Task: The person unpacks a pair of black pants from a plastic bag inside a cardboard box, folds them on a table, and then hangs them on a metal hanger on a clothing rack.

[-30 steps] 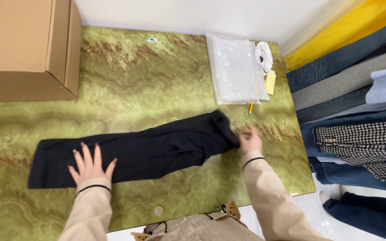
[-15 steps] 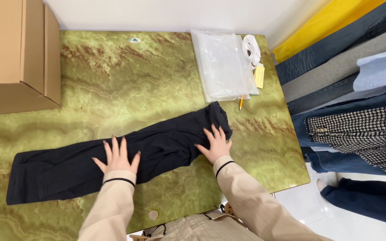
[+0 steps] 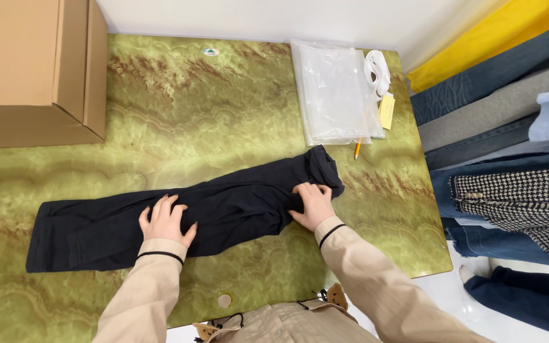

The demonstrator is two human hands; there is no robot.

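Both hands, left hand [image 3: 165, 220] and right hand [image 3: 312, 204], have moved inward, now pressed flat, fingers spread, on the black garment [image 3: 223, 209]; smoothing continues.

Beige sleeves, black-trimmed cuffs

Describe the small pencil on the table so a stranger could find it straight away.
Start at the green marbled table and go to the stack of clear plastic bags near its far right corner. Just off the near right corner of that stack, below a yellow tag, lies the pencil. It is the only thin orange stick there, beyond the black garment.
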